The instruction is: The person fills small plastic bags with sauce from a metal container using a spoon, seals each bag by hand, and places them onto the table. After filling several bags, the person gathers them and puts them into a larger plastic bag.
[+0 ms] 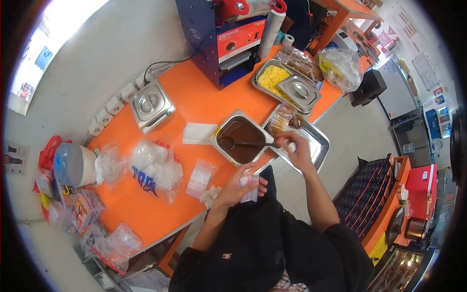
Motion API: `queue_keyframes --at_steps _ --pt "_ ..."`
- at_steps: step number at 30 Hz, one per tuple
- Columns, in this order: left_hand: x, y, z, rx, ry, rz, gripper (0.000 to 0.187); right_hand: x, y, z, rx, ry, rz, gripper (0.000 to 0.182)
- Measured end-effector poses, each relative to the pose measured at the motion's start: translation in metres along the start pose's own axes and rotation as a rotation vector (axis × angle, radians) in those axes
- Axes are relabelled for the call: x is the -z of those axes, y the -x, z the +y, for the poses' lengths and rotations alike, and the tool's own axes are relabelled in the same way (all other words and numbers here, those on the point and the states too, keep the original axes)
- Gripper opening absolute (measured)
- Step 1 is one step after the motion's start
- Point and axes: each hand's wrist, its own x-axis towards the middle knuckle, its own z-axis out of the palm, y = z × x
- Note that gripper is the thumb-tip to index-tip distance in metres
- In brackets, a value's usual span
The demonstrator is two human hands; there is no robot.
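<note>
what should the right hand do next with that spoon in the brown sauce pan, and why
Probably lift the spoon out of the steel pan of brown sauce and carry it to the small clear bag. The right hand is on the spoon's handle end, its bowl lies in the sauce, and the left hand holds the bag close by.

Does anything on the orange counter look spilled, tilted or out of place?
No spill shows. The tray overhangs the orange counter edge by the right hand. The ladle rests in the sauce pan. The left hand holds a small bag.
</note>
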Motion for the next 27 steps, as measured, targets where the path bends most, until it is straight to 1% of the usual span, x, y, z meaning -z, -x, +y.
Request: queue_keyframes --at_steps 2,3,4,5,6,7,8,9,10,11,12,13,14,15,16,18,19,20,22,23,25,26,27 --pt "-0.001 -0.006 0.002 -0.022 0.001 -0.021 0.065 -0.011 0.019 -0.056 0.257 -0.028 -0.224 0.035" --pt "-0.001 -0.007 0.004 -0.012 -0.016 -0.046 0.062 -0.019 0.023 -0.057 0.251 -0.029 -0.221 0.035" --pt "-0.003 -0.008 0.004 -0.006 -0.016 -0.047 0.062 -0.026 0.027 -0.055 0.287 -0.070 -0.275 0.032" --pt "-0.006 -0.010 0.003 -0.023 -0.032 -0.012 0.063 -0.031 0.029 -0.054 0.326 -0.110 -0.331 0.028" --pt "-0.008 -0.012 0.004 -0.043 -0.046 0.026 0.064 -0.034 0.030 -0.053 0.326 -0.110 -0.333 0.028" --pt "-0.011 -0.011 0.005 -0.045 -0.042 0.030 0.064 -0.037 0.032 -0.053 0.290 -0.124 -0.312 0.024" --pt "-0.013 -0.009 0.009 -0.012 -0.134 0.031 0.065 -0.039 0.033 -0.053 0.254 -0.140 -0.291 0.019" --pt "-0.014 -0.008 0.011 0.024 -0.227 0.031 0.066 -0.042 0.036 -0.054 0.254 -0.145 -0.294 0.019" --pt "-0.013 -0.008 0.009 0.028 -0.225 0.036 0.066 -0.043 0.041 -0.056 0.179 -0.188 -0.254 0.016" --pt "-0.011 -0.010 0.007 -0.079 -0.343 -0.007 0.070 -0.043 0.044 -0.057 0.104 -0.227 -0.213 0.013" --pt "-0.010 -0.011 0.006 -0.188 -0.461 -0.052 0.073 -0.045 0.045 -0.054 0.102 -0.229 -0.214 0.013" --pt "-0.008 -0.009 0.007 -0.186 -0.458 -0.048 0.073 -0.047 0.044 -0.049 0.042 -0.343 -0.038 0.012" --pt "-0.006 -0.005 0.008 -0.146 -0.452 -0.002 0.072 -0.048 0.042 -0.046 -0.020 -0.457 0.136 0.011" --pt "-0.004 -0.002 0.009 -0.104 -0.447 0.044 0.070 -0.041 0.038 -0.049 -0.029 -0.316 0.169 0.010" --pt "-0.004 -0.001 0.010 -0.101 -0.447 0.051 0.070 -0.033 0.035 -0.054 -0.031 -0.321 0.165 0.010" --pt "-0.005 -0.001 0.010 -0.397 -0.507 0.130 0.055 -0.021 0.033 -0.064 0.067 -0.099 -0.058 0.011" --pt "-0.007 0.000 0.011 -0.385 -0.525 0.179 0.033 -0.023 0.034 -0.065 0.059 -0.057 -0.090 0.014" --pt "-0.008 0.002 0.013 -0.385 -0.523 0.186 0.033 -0.026 0.035 -0.066 0.060 -0.060 -0.097 0.014" --pt "-0.007 0.005 0.018 -0.302 -0.614 0.188 0.015 -0.031 0.035 -0.072 0.126 -0.047 -0.158 0.017" --pt "-0.005 0.006 0.018 -0.306 -0.614 0.196 0.015 -0.035 0.032 -0.078 0.131 -0.049 -0.165 0.017" --pt "-0.003 0.006 0.019 -0.276 -0.641 0.272 0.008 -0.042 0.027 -0.090 0.524 0.256 0.194 0.019" --pt "-0.005 0.007 0.022 -0.278 -0.640 0.277 0.008 -0.042 0.029 -0.092 0.527 0.254 0.191 0.019" --pt "-0.008 0.009 0.027 -0.297 -0.754 0.317 0.008 -0.042 0.035 -0.093 0.455 0.285 0.132 0.019"
